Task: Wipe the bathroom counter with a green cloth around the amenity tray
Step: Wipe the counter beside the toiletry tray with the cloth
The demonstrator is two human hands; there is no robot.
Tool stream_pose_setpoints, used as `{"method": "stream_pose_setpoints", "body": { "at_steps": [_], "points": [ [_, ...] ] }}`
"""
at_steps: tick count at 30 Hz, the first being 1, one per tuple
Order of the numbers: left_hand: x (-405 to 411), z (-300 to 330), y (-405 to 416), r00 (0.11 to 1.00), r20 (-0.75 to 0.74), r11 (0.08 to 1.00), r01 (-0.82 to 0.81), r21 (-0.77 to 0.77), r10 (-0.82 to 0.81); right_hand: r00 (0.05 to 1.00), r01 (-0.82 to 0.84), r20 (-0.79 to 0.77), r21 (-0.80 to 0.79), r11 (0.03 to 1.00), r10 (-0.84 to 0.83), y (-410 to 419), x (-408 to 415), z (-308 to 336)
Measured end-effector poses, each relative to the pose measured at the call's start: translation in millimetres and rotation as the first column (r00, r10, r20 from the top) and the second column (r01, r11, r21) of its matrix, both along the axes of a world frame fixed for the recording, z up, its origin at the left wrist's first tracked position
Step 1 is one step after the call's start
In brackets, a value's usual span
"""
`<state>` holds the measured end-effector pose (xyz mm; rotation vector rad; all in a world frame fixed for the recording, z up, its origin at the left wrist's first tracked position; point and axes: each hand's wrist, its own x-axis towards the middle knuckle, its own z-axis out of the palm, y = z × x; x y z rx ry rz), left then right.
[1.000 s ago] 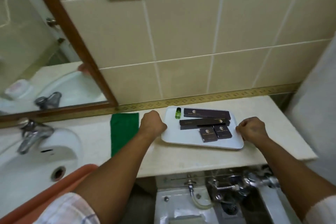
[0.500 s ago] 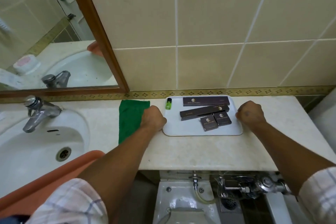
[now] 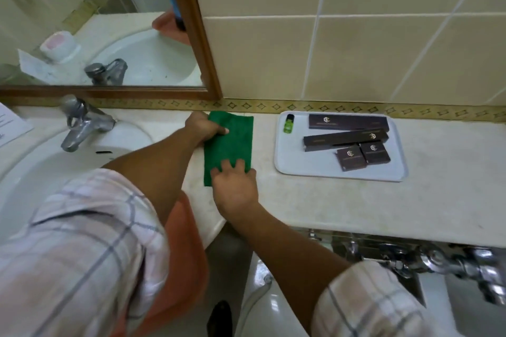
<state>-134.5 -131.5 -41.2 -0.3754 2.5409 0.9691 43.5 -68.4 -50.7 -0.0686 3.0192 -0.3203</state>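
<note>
Green cloth (image 3: 228, 145) flat on counter (image 3: 328, 200), nine o'clock of amenity tray (image 3: 287, 150). Left hand (image 3: 204, 127) pinching far edge; right hand (image 3: 235, 186) pressing near edge, fingers spread. Risk: careless sweep nudging tray, toppling small green bottle (image 3: 289, 123).

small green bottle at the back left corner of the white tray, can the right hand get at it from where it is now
Probably yes. The right hand rests on the green cloth, left of the white plastic tray. The small green bottle stands clear of the dark boxes, with bare counter between.
</note>
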Motion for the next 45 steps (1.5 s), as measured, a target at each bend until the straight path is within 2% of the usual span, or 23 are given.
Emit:
{"method": "stream_pose_setpoints", "body": {
  "at_steps": [4,7,9,12,13,16,19,23,25,26,27,28,29,30,32,33,35,36,38,40,45],
  "points": [
    [0.8,-1.4,2.3,0.999,-0.015,0.993,0.04,0.108,-0.039,0.996,-0.057,-0.068,0.008,0.998,0.058,4.5,-5.9,1.6],
    [15.1,8.4,-4.1,1.0,0.019,0.927,-0.002,0.374,-0.006,0.989,-0.106,-0.108,-0.02,0.994,0.103,13.2,6.2,6.3],
    [28.1,20.0,0.0,0.989,0.124,0.854,0.005,0.519,-0.081,0.986,-0.119,-0.119,-0.046,0.992,0.113,30.1,28.0,9.1],
    [47.7,43.8,32.2,0.877,0.3,0.782,0.126,0.61,-0.375,0.983,-0.103,-0.16,-0.115,0.988,0.084,66.1,72.8,15.0],
    [55.0,52.9,56.2,0.829,0.312,0.76,0.193,0.621,-0.465,0.984,-0.064,-0.174,-0.146,0.987,0.038,84.6,90.5,17.6],
    [79.9,69.0,140.5,0.72,0.243,0.669,0.39,0.632,-0.65,0.978,0.088,-0.175,-0.158,0.983,-0.116,143.7,136.2,21.5],
    [121.3,69.1,241.0,0.649,0.167,0.585,0.506,0.634,-0.743,0.945,0.272,-0.144,-0.142,0.952,-0.292,223.6,180.7,24.0],
    [166.4,51.1,354.9,0.723,0.023,0.617,0.573,0.539,-0.691,0.881,0.443,-0.136,-0.094,0.892,-0.452,326.9,224.3,19.0],
    [176.3,43.0,387.7,0.744,-0.02,0.636,0.584,0.505,-0.668,0.884,0.462,-0.04,-0.078,0.884,-0.465,362.6,231.3,15.8],
    [177.1,39.4,395.4,0.725,-0.061,0.64,0.641,0.423,-0.686,0.889,0.457,0.051,-0.084,0.885,-0.455,376.2,233.4,15.6],
    [178.0,36.7,396.4,0.664,-0.129,0.62,0.739,0.263,-0.737,0.885,0.457,0.15,-0.094,0.885,-0.441,387.6,235.0,16.8],
    [180.2,33.6,392.0,0.565,-0.213,0.566,0.822,0.061,-0.797,0.874,0.461,0.229,-0.115,0.88,-0.428,397.2,237.7,17.2],
    [184.5,30.4,382.1,0.449,-0.325,0.505,0.857,-0.108,-0.832,0.872,0.465,0.252,-0.159,0.871,-0.419,405.3,239.8,18.2],
    [191.3,24.8,367.6,0.337,-0.427,0.451,0.87,-0.201,-0.839,0.876,0.473,0.226,-0.235,0.849,-0.425,411.6,240.4,18.2],
    [209.8,7.8,328.0,0.132,-0.54,0.314,0.913,-0.259,-0.831,0.848,0.513,0.096,-0.395,0.762,-0.521,418.9,230.9,17.9],
    [218.8,-0.2,306.2,0.022,-0.527,0.206,0.933,-0.294,-0.85,0.815,0.534,0.026,-0.421,0.733,-0.579,420.3,219.7,16.5],
    [227.3,-18.5,270.6,-0.177,-0.465,0.018,0.923,-0.385,-0.867,0.806,0.532,-0.079,-0.34,0.776,-0.587,417.7,190.4,11.2],
    [228.6,-26.6,259.4,-0.234,-0.455,-0.024,0.906,-0.422,-0.859,0.83,0.512,-0.091,-0.265,0.817,-0.55,413.6,175.8,6.8],
    [231.2,-35.7,252.1,-0.256,-0.48,-0.018,0.894,-0.447,-0.839,0.881,0.465,-0.042,-0.102,0.879,-0.471,402.3,153.8,-5.7],
    [229.3,-40.0,254.8,-0.249,-0.524,0.0,0.903,-0.429,-0.814,0.889,0.459,0.012,-0.002,0.889,-0.459,391.0,137.1,-23.4],
    [222.0,-45.5,257.1,-0.26,-0.577,-0.011,0.917,-0.399,-0.775,0.897,0.442,-0.002,0.047,0.896,-0.442,412.6,86.6,-32.2]
  ]
}}
